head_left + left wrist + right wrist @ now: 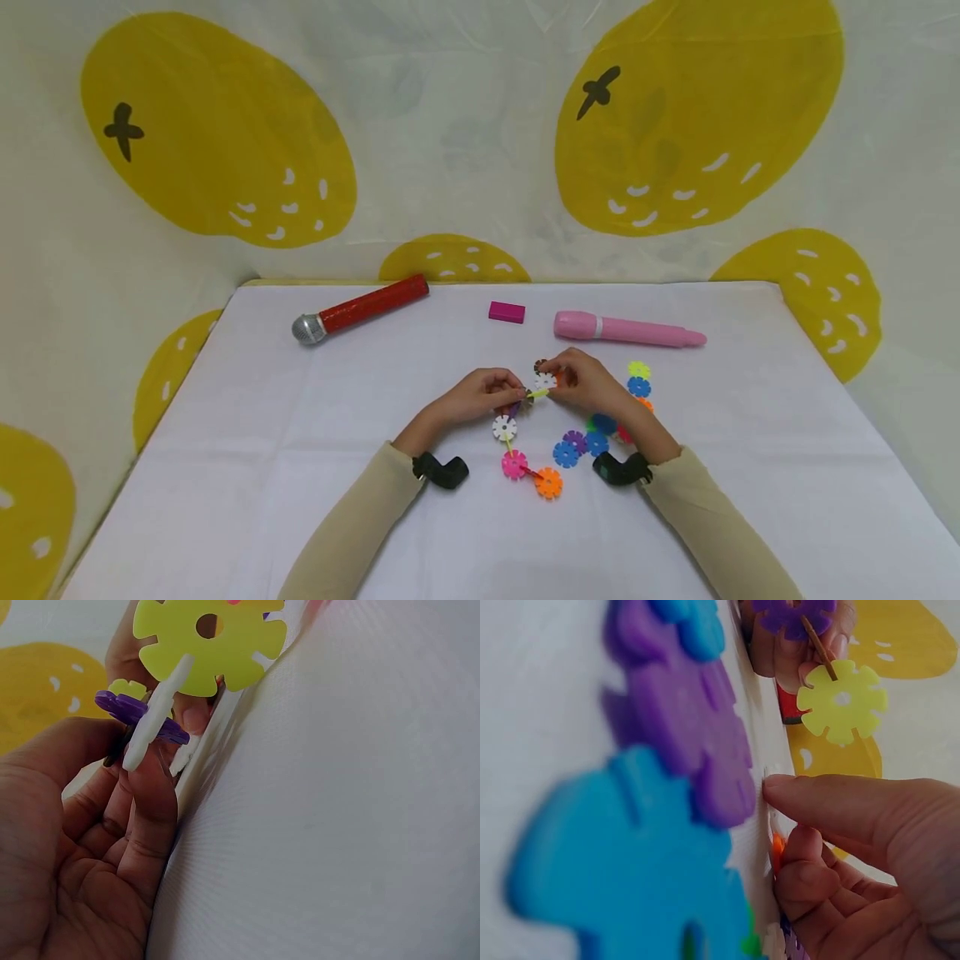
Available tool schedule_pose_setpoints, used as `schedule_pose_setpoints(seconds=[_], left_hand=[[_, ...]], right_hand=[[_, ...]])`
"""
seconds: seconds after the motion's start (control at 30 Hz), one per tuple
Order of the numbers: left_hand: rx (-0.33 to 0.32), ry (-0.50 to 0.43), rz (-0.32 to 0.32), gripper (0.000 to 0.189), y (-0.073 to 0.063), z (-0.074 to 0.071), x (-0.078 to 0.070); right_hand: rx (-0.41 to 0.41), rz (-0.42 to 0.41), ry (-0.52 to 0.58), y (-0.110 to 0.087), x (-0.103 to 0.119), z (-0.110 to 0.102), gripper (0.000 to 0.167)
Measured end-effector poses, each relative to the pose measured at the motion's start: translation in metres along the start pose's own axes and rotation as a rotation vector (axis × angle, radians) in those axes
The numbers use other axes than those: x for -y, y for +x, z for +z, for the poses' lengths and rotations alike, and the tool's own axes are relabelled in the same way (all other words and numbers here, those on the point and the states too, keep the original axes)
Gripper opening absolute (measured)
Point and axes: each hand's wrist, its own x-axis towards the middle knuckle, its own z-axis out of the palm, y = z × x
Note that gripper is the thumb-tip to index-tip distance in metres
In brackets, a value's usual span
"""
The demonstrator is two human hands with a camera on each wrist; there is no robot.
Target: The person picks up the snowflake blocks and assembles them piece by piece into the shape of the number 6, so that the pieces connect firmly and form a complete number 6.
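Thumb and fingers of my left hand (487, 393) pinch a brown snowflake disc (527, 402) in a chain of slotted plastic discs. A yellow disc (842, 703) is slotted onto its far side, and a purple disc (124, 707) onto its near side. Down the table the chain runs through a white disc (157, 712), a yellow disc (176, 649), a pink disc (514, 465), a red disc and an orange disc (549, 483). My right hand (588, 383) pinches another white disc (545, 381) close beside the held chain's yellow end.
Loose discs in blue (566, 454), purple (575, 441) and other colours lie by my right wrist; a yellow-green disc (639, 369) is farther right. Behind are a red microphone (375, 304), a magenta block (507, 312) and a pink pen-shaped object (637, 330).
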Motion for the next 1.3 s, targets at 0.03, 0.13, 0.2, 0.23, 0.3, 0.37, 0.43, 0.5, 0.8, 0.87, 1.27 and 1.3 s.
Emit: schedule_pose_setpoints(seconds=[0.03, 0.13, 0.2, 0.23, 0.3, 0.37, 0.43, 0.5, 0.8, 0.87, 1.27, 1.3], left_hand=[[0.004, -0.002, -0.001, 0.019, 0.000, 0.000, 0.000], [0.004, 0.000, 0.002, 0.019, 0.000, 0.001, 0.001], [-0.004, 0.010, 0.006, 0.019, 0.000, 0.001, 0.000], [-0.007, 0.014, 0.006, 0.019, 0.000, 0.001, 0.000], [-0.009, 0.020, 0.006, 0.019, 0.000, 0.001, -0.001], [-0.007, 0.018, 0.003, 0.019, 0.000, 0.000, -0.002], [-0.002, 0.009, 0.003, 0.019, -0.001, -0.001, -0.002], [0.005, 0.002, 0.006, 0.019, -0.001, -0.001, -0.003], [0.018, -0.030, 0.003, 0.018, -0.002, -0.001, -0.005], [0.017, -0.028, 0.002, 0.018, -0.002, -0.001, -0.005], [0.000, -0.018, 0.010, 0.017, -0.001, -0.001, -0.004], [0.001, -0.019, 0.012, 0.017, -0.001, -0.001, -0.004]], right_hand=[[0.001, 0.004, 0.009, -0.001, 0.000, 0.000, 0.033], [0.002, 0.014, 0.051, -0.003, -0.001, -0.001, 0.031], [-0.004, 0.025, 0.077, -0.003, -0.001, -0.002, 0.027], [-0.005, 0.035, 0.087, -0.003, -0.001, -0.002, 0.024], [-0.008, 0.063, 0.096, -0.003, -0.002, -0.003, 0.019], [-0.008, 0.100, 0.100, -0.003, -0.002, -0.003, 0.015], [0.000, 0.123, 0.105, -0.003, -0.001, -0.005, 0.015], [0.003, 0.152, 0.123, -0.003, -0.001, -0.006, 0.016], [0.008, 0.189, 0.255, -0.006, 0.000, -0.013, 0.021], [0.012, 0.204, 0.298, -0.007, 0.000, -0.014, 0.022], [0.071, 0.243, 0.449, -0.007, 0.001, -0.018, 0.028], [0.079, 0.237, 0.450, -0.007, 0.001, -0.018, 0.028]])
